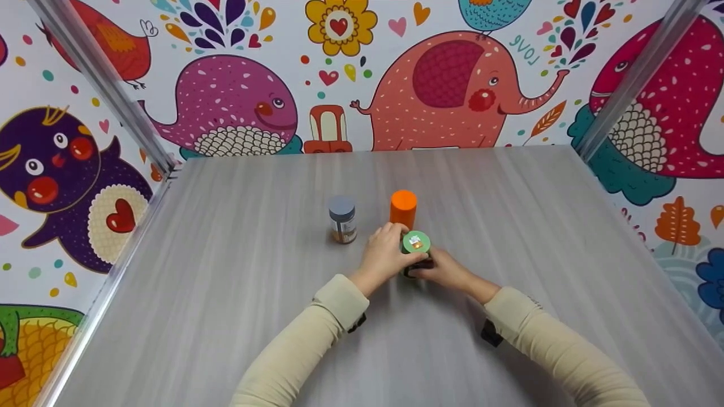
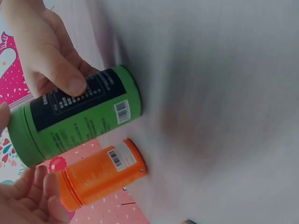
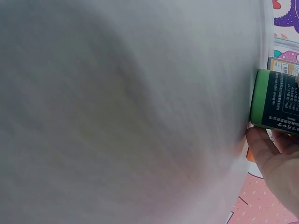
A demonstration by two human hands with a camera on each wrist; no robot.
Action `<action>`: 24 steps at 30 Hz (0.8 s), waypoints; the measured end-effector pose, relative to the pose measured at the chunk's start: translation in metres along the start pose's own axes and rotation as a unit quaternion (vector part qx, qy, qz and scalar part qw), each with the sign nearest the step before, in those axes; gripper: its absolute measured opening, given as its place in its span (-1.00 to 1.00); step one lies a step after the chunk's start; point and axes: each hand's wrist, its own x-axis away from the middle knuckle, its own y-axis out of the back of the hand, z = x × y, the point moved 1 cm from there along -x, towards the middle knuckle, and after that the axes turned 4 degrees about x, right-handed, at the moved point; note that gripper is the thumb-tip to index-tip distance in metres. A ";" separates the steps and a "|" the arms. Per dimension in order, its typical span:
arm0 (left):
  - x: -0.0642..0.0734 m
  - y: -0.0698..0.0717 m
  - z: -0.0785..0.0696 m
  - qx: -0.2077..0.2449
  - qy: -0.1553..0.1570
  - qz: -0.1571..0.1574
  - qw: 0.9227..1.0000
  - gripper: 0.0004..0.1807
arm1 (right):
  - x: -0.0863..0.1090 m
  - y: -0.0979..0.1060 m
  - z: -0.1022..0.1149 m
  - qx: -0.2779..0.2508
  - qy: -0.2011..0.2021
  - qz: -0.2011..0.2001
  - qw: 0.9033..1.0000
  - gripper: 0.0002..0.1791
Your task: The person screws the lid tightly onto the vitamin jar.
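A green bottle (image 2: 93,123) with a dark label and a round green cap (image 1: 417,241) stands on the table in front of the person. The right hand (image 1: 449,271) grips its body, with the thumb (image 2: 70,81) across the dark label. At the cap, the left hand (image 1: 382,254) has its thumb on the near side and its fingers curled round the far side. Just behind stands an orange bottle (image 1: 403,206), partly hidden by the left hand in the head view. Left of the hands is a grey-capped jar (image 1: 343,220) with a label.
The grey wood-grain table (image 1: 237,237) reaches back to a wall (image 1: 339,73) printed with cartoon animals. Metal posts (image 1: 107,90) rise at the table's back corners, and printed panels run along both sides.
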 end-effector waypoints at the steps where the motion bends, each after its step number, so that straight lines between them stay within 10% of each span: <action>1: 0.000 0.000 0.000 0.000 0.000 0.001 1.000 -0.42 | 0.000 0.000 0.002 0.001 -0.001 0.000 1.000 -0.33; 24: -0.006 0.013 0.005 -0.010 -0.082 0.105 0.991 -0.44 | 0.007 0.006 0.034 0.015 0.007 0.006 1.000 -0.39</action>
